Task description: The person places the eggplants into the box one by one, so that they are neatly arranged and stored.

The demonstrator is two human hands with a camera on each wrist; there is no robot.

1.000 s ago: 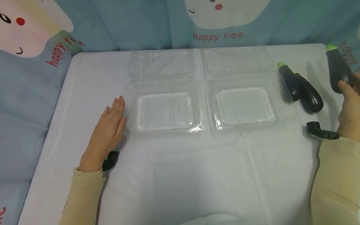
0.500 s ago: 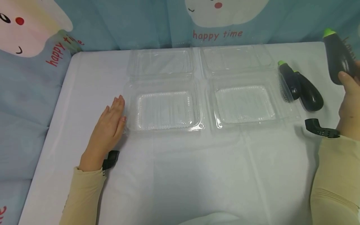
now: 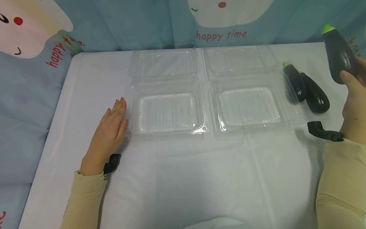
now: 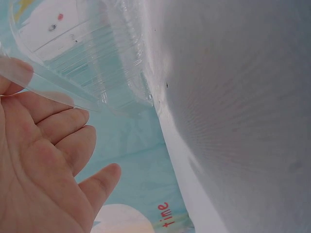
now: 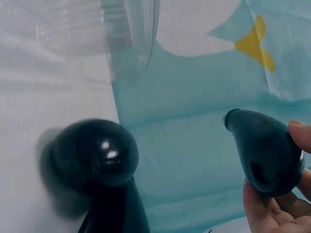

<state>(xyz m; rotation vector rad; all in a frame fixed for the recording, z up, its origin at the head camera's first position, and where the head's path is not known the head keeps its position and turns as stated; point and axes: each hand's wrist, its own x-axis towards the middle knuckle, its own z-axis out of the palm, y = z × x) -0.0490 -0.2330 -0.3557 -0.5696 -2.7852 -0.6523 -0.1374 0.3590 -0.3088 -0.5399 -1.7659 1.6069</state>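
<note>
My right hand (image 3: 354, 98) grips the thick end of a dark eggplant (image 3: 338, 54) with a green tip, raised above the table's far right corner. In the right wrist view the thumb and fingers wrap that same eggplant (image 5: 265, 150). Two more eggplants (image 3: 315, 95) lie side by side on the cloth, left of this hand, against the right container. My left hand (image 3: 107, 133) has its fingers extended at the left side of a clear plastic container (image 3: 168, 113). In the left wrist view the container's edge (image 4: 53, 87) passes in front of the fingers.
A second clear container (image 3: 248, 106) stands to the right of the first. Both have lids (image 3: 164, 65) folded back toward the far edge. White cloth (image 3: 186, 178) covers the table. A blue printed curtain (image 3: 148, 25) hangs behind it and along the left.
My right hand has lifted the eggplant higher and then shifted slightly left with it. My left hand and the containers stay where they were.
</note>
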